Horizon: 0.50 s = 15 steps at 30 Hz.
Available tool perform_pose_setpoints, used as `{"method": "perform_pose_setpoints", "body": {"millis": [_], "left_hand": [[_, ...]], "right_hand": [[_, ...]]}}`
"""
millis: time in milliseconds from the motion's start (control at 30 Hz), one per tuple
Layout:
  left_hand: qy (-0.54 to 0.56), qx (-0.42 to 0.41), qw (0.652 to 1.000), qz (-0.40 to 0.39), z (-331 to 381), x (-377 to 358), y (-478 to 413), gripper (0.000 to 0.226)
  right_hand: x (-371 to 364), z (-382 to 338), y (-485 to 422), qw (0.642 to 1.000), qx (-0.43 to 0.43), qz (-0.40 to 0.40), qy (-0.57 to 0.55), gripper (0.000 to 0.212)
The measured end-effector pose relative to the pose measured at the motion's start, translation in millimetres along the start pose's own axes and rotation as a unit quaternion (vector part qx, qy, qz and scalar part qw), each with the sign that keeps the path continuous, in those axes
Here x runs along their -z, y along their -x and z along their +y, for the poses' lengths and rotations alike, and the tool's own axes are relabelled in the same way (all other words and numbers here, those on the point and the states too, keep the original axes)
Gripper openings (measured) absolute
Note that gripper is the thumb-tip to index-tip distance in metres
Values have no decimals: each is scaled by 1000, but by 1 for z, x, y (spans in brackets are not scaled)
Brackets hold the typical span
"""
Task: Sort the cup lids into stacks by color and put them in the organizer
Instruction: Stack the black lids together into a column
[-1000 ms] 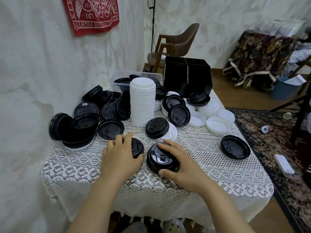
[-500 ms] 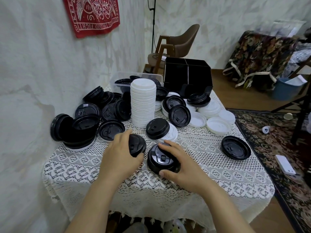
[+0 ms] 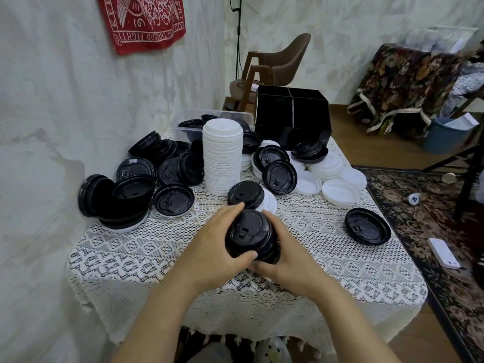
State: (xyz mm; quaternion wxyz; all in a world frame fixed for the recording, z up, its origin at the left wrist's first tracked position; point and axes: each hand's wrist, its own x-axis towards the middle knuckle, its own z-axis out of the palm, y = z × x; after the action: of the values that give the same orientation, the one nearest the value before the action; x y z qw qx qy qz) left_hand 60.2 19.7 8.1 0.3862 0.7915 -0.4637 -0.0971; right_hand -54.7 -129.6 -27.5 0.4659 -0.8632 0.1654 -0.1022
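A short stack of black lids (image 3: 248, 235) sits near the table's front, on the lace cloth (image 3: 157, 255). My left hand (image 3: 212, 244) grips its left side and top lid, thumb at the front. My right hand (image 3: 284, 255) curls round its right side. A tall stack of white lids (image 3: 222, 155) stands behind. Loose black lids (image 3: 136, 184) lie heaped at the left, and one black lid (image 3: 366, 226) lies alone at the right. White lids (image 3: 337, 189) lie scattered at the right rear. The black organizer (image 3: 293, 119) stands at the far edge.
A clear plastic tub (image 3: 183, 121) with black lids sits at the back beside the organizer. The wall runs along the table's left. A brown chair (image 3: 282, 61) stands behind the table. A patterned rug (image 3: 432, 231) with a phone (image 3: 444, 252) lies to the right.
My left hand carried a black lid to the right and set it on the stack under my right hand. Both hands now clasp the stack.
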Motion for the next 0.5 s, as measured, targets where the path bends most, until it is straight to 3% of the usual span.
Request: {"method": "perform_pose_setpoints", "body": {"millis": [200, 500], "left_hand": [[-18, 12, 1000, -17, 0, -6, -3, 85], [-21, 32, 999, 6, 5, -22, -7, 71]], "right_hand": [[-1, -1, 0, 1000, -18, -8, -20, 109], [1, -3, 0, 1000, -15, -5, -14, 101]]}}
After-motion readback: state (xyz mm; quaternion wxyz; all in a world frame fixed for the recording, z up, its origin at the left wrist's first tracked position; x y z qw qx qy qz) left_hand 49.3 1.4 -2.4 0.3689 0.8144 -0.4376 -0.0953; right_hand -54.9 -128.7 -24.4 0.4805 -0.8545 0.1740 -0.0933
